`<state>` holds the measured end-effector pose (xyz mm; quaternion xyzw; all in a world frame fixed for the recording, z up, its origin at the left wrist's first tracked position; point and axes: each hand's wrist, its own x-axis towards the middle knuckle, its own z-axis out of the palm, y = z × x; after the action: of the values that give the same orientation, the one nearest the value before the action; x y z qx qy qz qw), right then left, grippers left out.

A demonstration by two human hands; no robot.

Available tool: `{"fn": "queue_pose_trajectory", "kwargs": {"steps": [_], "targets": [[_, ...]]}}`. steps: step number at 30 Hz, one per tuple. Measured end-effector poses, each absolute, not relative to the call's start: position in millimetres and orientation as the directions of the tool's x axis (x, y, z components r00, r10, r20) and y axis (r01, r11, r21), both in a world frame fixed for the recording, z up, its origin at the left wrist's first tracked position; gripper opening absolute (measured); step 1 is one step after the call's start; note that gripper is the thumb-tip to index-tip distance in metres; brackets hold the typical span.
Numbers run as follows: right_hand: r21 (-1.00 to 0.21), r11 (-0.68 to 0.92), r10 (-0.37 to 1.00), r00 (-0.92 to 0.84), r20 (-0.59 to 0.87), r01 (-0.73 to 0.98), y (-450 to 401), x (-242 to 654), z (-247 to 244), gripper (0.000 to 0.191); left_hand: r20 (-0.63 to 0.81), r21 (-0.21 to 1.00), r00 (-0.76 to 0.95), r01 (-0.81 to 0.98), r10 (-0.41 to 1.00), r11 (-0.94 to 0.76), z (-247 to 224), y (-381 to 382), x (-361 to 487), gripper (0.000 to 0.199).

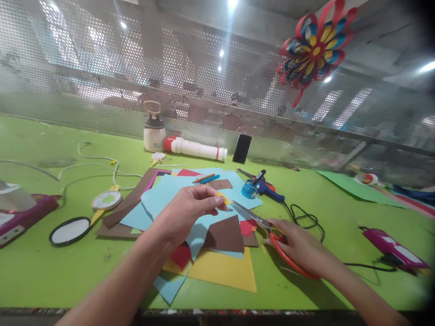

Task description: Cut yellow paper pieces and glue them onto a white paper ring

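Note:
My left hand pinches a small yellow paper piece between thumb and fingers, above a pile of coloured sheets. My right hand is wrapped round the red handles of a pair of scissors. The scissor blades point left, their tips close to the yellow piece. Whether they touch it, I cannot tell. Under my hands lie light blue paper, brown paper and a yellow sheet.
Behind the pile are a sprayer bottle, a white roll and a dark phone. A blue tape roll and a glue gun sit right of it. Power strips and cables lie at both sides.

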<state>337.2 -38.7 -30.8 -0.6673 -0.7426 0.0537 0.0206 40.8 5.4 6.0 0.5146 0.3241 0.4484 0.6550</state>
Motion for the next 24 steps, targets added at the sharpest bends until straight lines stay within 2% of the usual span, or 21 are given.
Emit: {"fn": "queue_pose_trajectory", "kwargs": {"steps": [6,9,10,11,13,15,17,20,24], "targets": [[0.002,0.146,0.988,-0.145,-0.06,0.989,-39,340,-32,0.041,0.068,0.956,0.415,-0.288,0.907,0.06,7,4,43,0.018],[0.045,0.171,0.985,-0.171,-0.013,0.984,-44,332,-19,0.037,0.065,0.956,0.415,-0.285,0.907,0.062,8,2,45,0.018],[0.001,0.174,0.984,-0.173,0.027,0.985,-46,326,-12,0.036,0.063,0.959,0.418,-0.278,0.906,0.061,8,2,45,0.018],[-0.097,0.177,0.982,-0.17,0.077,0.979,-48,318,-5,0.037,0.065,0.961,0.42,-0.272,0.905,0.057,8,1,46,0.018],[-0.366,0.239,0.968,-0.194,0.156,0.899,-49,297,9,0.033,0.076,0.964,0.423,-0.264,0.903,0.042,8,-1,48,0.017],[-0.63,0.288,0.958,-0.222,0.184,0.721,-48,272,20,0.029,0.085,0.966,0.423,-0.258,0.902,0.029,6,-2,50,0.018],[-0.81,0.289,0.954,-0.223,0.2,0.51,-45,250,25,0.026,0.092,0.966,0.416,-0.257,0.905,0.02,5,-4,52,0.018],[-0.895,0.321,0.942,-0.208,0.265,0.312,-39,227,24,0.019,0.096,0.959,0.396,-0.282,0.913,0.022,2,-5,55,0.017],[-0.928,0.3,0.951,-0.138,0.275,0.221,-32,217,20,0.016,0.101,0.945,0.382,-0.326,0.919,0.032,1,-5,57,0.013]]}}
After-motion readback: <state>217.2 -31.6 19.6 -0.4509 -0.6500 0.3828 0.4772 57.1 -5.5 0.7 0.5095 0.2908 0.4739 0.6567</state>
